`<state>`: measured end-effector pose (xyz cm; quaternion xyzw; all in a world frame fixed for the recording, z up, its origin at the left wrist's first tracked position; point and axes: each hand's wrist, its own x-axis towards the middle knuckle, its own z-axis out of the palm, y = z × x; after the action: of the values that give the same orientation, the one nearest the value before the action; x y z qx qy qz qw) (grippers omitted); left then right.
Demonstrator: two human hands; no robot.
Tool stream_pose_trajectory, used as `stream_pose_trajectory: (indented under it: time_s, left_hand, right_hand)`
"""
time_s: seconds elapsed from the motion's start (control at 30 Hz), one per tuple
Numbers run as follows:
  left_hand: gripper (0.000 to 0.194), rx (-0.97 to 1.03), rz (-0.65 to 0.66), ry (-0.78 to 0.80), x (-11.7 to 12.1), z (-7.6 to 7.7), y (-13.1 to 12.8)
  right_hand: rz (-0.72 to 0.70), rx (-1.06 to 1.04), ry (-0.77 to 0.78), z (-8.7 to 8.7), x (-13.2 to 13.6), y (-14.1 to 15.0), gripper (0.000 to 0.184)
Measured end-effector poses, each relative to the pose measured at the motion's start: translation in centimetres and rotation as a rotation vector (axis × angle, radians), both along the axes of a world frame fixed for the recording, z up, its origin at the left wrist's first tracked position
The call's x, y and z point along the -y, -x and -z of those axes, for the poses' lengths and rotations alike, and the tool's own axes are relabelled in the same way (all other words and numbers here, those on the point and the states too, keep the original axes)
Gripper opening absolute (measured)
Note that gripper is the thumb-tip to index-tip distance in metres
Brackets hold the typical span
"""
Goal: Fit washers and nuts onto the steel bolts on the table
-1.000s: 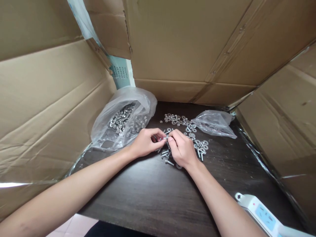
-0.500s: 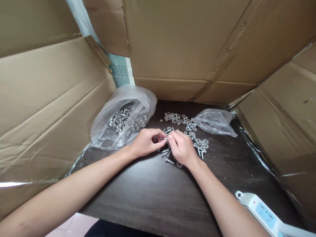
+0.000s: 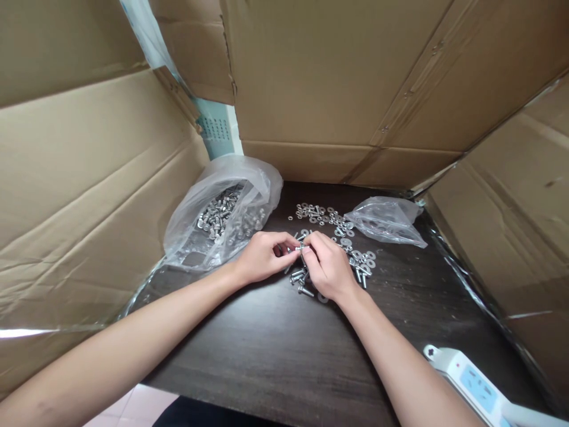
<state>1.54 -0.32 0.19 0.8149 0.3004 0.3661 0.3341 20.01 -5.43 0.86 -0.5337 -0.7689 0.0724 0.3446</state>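
Between the fingertips of both hands is a small metal bolt (image 3: 301, 248), partly hidden by the fingers. My left hand (image 3: 263, 255) pinches it from the left with thumb and index finger. From the right, my right hand (image 3: 328, 264) closes thumb and fingers on it; whether a nut or washer sits on the bolt is too small to tell. Loose bolts (image 3: 304, 290) lie on the dark table just below the hands. Flat washers (image 3: 368, 263) and more bolts are scattered to the right of my right hand.
An open plastic bag (image 3: 262, 178) of assembled-looking bolts stands at the back left. Small nuts and washers (image 3: 311, 212) spread behind the hands. Another clear bag (image 3: 389, 219) lies back right. A white power strip (image 3: 475, 382) sits front right. Cardboard walls (image 3: 338, 77) surround the table.
My right hand's fingers have shifted slightly around the bolt, and more of it shows between the fingertips. My left hand stays in place.
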Motion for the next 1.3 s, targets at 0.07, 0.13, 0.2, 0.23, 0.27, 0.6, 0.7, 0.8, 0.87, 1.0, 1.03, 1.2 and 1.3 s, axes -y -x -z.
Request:
stream_pose_trajectory:
  time_s: [0.07, 0.13, 0.2, 0.23, 0.27, 0.6, 0.7, 0.8, 0.87, 1.0, 1.03, 1.2, 1.3]
  left_hand:
    - [0.010, -0.015, 0.012, -0.011, 0.02, -0.02, 0.01]
    - [0.010, -0.031, 0.019, -0.025, 0.05, -0.01, 0.03]
    - [0.011, -0.040, 0.021, -0.038, 0.05, 0.03, 0.06]
    - [0.012, -0.045, 0.021, -0.045, 0.05, 0.07, 0.08]
    - [0.012, -0.049, 0.021, -0.051, 0.04, 0.10, 0.10]
    - [0.012, -0.052, 0.017, -0.073, 0.00, -0.02, 0.06]
    - [0.011, -0.062, 0.017, -0.088, 0.03, 0.04, 0.06]
    - [0.010, -0.081, 0.028, -0.138, 0.03, 0.12, 0.10]
    - [0.011, -0.091, 0.030, -0.166, 0.02, 0.15, 0.13]
    - [0.014, -0.119, 0.029, -0.198, -0.05, 0.19, 0.20]
    - [0.015, -0.126, 0.031, -0.208, -0.07, 0.20, 0.21]
    - [0.019, -0.175, 0.050, -0.281, 0.00, 0.04, 0.20]
    - [0.022, -0.205, 0.049, -0.296, 0.22, -0.19, 0.15]
  right_hand:
    - [-0.019, 0.002, -0.004, 0.15, -0.14, -0.08, 0.019]
    - [-0.032, 0.002, -0.011, 0.36, -0.30, -0.18, 0.024]
    - [-0.028, -0.003, -0.012, 0.61, -0.42, -0.24, 0.031]
    - [-0.021, -0.007, -0.010, 0.73, -0.47, -0.26, 0.034]
    - [-0.014, -0.009, -0.004, 0.84, -0.50, -0.26, 0.037]
    - [0.058, 0.003, -0.020, 0.32, -0.10, 0.04, 0.030]
    - [0.009, -0.011, 0.001, 0.09, -0.04, 0.04, 0.021]
    - [-0.032, -0.037, 0.012, 0.06, -0.13, 0.05, 0.024]
    - [-0.043, -0.071, 0.016, 0.12, -0.22, 0.09, 0.026]
    - [-0.026, -0.144, 0.070, 0.32, -0.34, 0.24, 0.034]
    - [-0.016, -0.153, 0.086, 0.38, -0.35, 0.28, 0.037]
    - [0.044, -0.136, 0.072, 0.66, -0.30, 0.45, 0.050]
    - [0.038, -0.126, 0.036, 0.74, -0.21, 0.45, 0.048]
